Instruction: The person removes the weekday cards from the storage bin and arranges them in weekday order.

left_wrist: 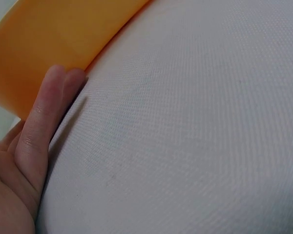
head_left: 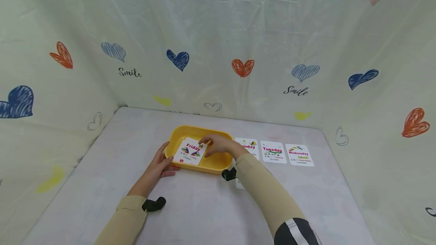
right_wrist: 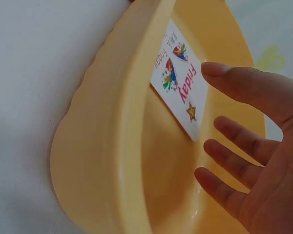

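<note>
A yellow tray (head_left: pixel 214 168) is gripped at its left end by my left hand (head_left: pixel 160 165), with the thumb at the rim and other fingers against the outer wall. The left wrist view shows fingers (left_wrist: pixel 39 126) along the tray's orange-looking side (left_wrist: pixel 53 44). In the tray lies a white Friday card (head_left: pixel 190 151), also seen in the right wrist view. My right hand (head_left: pixel 219 144) reaches over the tray, its fingers at the card's right edge. In the right wrist view its fingers (right_wrist: pixel 232 153) are spread and loosely bent, pinching nothing visible.
A row of cards lies right of the tray: Monday (head_left: pixel 251 144), partly behind the right arm, Tuesday (head_left: pixel 273 152) and Wednesday (head_left: pixel 299 155). Another white card (head_left: pixel 239 184) shows below, mostly hidden by the sleeve. A heart-printed curtain (head_left: pixel 211 41) hangs behind the table (head_left: pixel 194 207).
</note>
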The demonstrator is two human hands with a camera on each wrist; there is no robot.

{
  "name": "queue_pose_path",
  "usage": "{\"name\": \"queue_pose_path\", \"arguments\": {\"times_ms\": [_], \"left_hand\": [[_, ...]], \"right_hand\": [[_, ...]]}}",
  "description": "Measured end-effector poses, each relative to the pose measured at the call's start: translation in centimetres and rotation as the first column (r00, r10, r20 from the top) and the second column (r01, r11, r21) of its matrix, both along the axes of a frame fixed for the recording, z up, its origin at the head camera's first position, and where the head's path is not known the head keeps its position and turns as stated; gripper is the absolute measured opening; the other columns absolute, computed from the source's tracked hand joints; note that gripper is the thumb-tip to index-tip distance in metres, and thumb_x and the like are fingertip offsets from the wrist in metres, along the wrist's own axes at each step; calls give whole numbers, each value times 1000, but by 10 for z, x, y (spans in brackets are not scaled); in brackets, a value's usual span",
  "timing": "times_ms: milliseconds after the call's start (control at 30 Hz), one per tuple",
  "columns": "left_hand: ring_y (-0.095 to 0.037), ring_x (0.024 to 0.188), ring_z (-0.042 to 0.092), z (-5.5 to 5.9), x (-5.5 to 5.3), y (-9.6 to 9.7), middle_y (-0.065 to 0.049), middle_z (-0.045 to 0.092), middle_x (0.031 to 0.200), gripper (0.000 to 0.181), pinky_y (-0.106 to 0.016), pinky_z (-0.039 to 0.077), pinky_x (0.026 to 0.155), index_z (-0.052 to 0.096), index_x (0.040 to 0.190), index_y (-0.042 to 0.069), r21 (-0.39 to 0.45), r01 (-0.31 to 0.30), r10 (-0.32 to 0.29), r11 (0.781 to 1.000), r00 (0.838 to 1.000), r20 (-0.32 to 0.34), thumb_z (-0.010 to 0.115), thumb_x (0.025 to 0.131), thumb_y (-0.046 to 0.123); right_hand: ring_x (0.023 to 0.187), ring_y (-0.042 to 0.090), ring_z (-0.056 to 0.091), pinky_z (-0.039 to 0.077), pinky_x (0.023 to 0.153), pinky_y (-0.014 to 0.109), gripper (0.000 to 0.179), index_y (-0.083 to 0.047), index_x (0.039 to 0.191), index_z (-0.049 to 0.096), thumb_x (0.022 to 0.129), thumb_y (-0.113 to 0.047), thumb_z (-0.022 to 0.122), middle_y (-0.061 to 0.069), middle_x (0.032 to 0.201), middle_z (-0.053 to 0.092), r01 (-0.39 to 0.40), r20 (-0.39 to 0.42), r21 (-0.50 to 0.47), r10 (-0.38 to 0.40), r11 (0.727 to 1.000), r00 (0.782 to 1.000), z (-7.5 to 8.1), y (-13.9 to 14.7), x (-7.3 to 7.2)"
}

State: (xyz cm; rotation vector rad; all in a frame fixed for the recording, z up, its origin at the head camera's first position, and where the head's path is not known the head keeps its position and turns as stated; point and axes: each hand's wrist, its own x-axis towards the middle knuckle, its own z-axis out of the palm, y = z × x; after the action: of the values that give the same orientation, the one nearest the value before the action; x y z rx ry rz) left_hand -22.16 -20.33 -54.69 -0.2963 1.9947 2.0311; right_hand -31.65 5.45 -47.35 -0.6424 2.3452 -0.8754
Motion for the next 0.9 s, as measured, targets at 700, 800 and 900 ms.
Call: {"name": "queue_pose_path", "arguments": {"times_ms": [700,800,900], "left_hand": [[-30,92,70,0,-1,2,-14,37,148,68,-34,57,77,13,155,42,0,-15,15,1000,1000,12,52,102,24],[-29,92,70,0,-1,2,-14,36,148,68,-34,57,77,13,154,43,-4,-17,17,1000,1000,13,52,102,24],[-29,93,70,0,-1,2,-13,35,149,69,-35,57,77,13,154,43,-5,-14,14,1000,1000,11,52,101,24]], "right_hand": [[116,21,46,34,108,40,46,-20,127,65,84,-16,78,2,135,54,41,73,-16,-39,999,997,-19,-2,-11],[116,20,47,33,109,38,46,-20,127,65,84,-15,78,1,133,55,43,82,-28,-41,999,996,-22,-2,-12],[117,19,47,33,109,37,45,-19,128,64,85,-15,76,-1,131,57,44,86,-41,-41,998,995,-23,-1,-13]]}}
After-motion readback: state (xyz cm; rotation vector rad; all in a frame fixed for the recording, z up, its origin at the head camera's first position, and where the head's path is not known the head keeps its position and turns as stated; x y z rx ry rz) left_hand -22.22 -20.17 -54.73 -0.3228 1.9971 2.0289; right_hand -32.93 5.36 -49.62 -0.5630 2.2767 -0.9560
